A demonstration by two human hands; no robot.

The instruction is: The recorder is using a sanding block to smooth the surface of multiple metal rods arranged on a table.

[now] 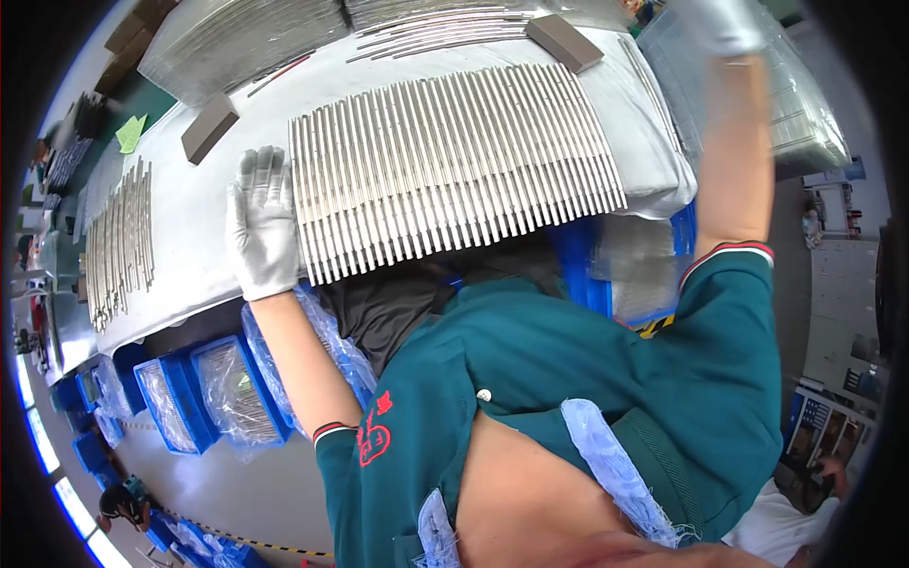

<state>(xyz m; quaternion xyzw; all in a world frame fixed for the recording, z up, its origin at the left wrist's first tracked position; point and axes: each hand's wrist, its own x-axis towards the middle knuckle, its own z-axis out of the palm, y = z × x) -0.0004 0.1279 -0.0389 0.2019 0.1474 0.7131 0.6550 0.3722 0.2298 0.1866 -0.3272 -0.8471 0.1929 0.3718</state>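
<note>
At left of centre in the frame, a left hand in a white fabric glove [263, 227], fingers straight and close together, grip unclosed and holding nothing, just beside the left end of a long row of slim silvery metal rods [454, 161]; cannot tell whether touching it. At the upper right edge, a right hand in a white glove [734, 28], badly blurred and partly cut off; cannot tell whether wide, narrow or holding anything. Across the upper centre, the row laid side by side on a white-covered counter [189, 251], lower ends reaching the near edge. Above the row, two brown rectangular blocks [564, 44], one at upper left, one at upper right of centre, with looser rods [445, 33] near the top edge. Farther left, a smaller group of silvery rods [121, 241]. At upper right, a stack wrapped in clear plastic [795, 109]. At lower left, blue plastic bins [196, 402] below the counter.
</note>
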